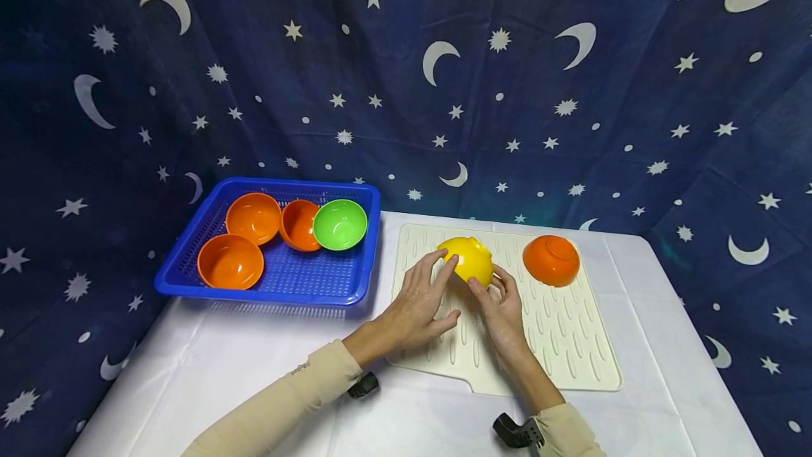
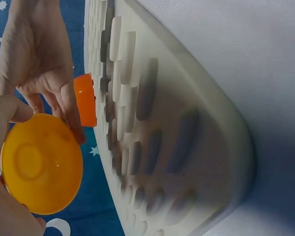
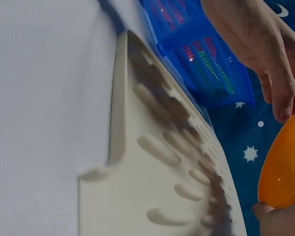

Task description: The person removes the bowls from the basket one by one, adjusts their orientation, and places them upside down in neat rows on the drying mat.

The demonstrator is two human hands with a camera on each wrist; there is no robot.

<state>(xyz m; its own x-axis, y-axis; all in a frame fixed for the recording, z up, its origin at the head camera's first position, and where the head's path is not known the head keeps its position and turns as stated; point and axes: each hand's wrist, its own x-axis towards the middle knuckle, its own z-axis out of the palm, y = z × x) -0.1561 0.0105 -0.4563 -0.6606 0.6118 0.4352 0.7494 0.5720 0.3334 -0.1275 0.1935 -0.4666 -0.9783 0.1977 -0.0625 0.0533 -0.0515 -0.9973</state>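
Observation:
A yellow bowl [image 1: 468,259] is held tilted above the cream draining mat [image 1: 564,330], its foot facing up and away. My right hand [image 1: 507,316] grips its right side, the thumb on the near edge and the fingers round the side. On the left, my left hand [image 1: 419,305] reaches to the bowl with extended fingertips at its edge, the thumb spread away. The left wrist view gives the bowl's round underside [image 2: 44,167] between both hands. Only part of the bowl [image 3: 285,167] shows in the right wrist view.
An orange bowl [image 1: 550,260] lies upside down at the mat's back right. The blue basket [image 1: 304,298] at the left contains several orange bowls [image 1: 231,263] and a green bowl [image 1: 340,224]. A dark curtain [image 1: 380,55] with moons and stars hangs behind the white-covered table [image 1: 247,365].

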